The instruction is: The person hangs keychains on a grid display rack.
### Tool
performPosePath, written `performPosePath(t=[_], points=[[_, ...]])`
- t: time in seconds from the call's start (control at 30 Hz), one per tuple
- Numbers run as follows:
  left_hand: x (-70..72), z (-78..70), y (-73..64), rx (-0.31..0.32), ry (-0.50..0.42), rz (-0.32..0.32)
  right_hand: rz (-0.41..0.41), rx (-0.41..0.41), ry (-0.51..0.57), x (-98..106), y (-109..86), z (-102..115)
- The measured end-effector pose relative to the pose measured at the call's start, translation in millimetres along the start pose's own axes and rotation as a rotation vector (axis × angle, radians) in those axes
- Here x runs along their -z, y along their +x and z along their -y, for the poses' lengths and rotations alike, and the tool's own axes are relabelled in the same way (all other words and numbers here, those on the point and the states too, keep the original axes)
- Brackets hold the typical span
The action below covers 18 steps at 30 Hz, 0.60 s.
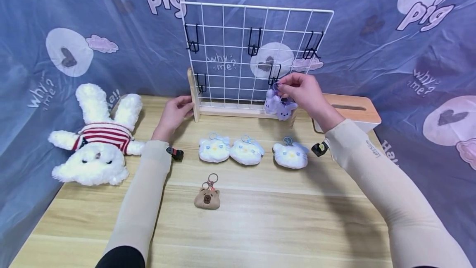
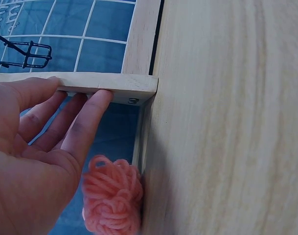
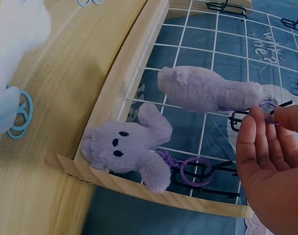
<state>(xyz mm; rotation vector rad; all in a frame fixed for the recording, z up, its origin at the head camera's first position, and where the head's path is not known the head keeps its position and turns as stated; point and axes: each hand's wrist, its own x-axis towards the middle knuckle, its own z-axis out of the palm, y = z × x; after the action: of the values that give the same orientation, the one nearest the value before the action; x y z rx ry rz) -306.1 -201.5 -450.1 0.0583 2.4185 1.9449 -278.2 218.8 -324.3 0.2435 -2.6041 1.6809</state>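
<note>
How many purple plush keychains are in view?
2: one keychain hangs at the right end of the rack; the right hand holds the other keychain, left of it in the head view.

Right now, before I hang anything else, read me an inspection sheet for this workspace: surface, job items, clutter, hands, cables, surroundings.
Surface: light wood-grain tabletop.
Job's things: white wire grid rack with black hooks; one purple rabbit keychain hangs on a hook, a second purple keychain is held, not clear if hooked; three white cat-face keychains and a brown capybara-like keychain lie on the tabletop.
Clutter: white plush toy in striped sweater, wood-topped tissue box, pink yarn bundle.
Hands: left hand grips the rack's wooden upright; right hand pinches the second purple keychain's top end.
Cables: nothing seen.
Surroundings: blue printed cloth.
</note>
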Motion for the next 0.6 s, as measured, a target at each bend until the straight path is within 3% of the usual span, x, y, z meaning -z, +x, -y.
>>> performPosePath(t=[0.33,0.6], points=[[0.6,-1.1,-1.7,0.010,0.026,-0.004,0.000,-0.024,0.061,-5,10.0,-3],[0.2,-0.7,-0.5,0.008,0.032,-0.003,-0.035,-0.065,0.013,-5,15.6,-6]])
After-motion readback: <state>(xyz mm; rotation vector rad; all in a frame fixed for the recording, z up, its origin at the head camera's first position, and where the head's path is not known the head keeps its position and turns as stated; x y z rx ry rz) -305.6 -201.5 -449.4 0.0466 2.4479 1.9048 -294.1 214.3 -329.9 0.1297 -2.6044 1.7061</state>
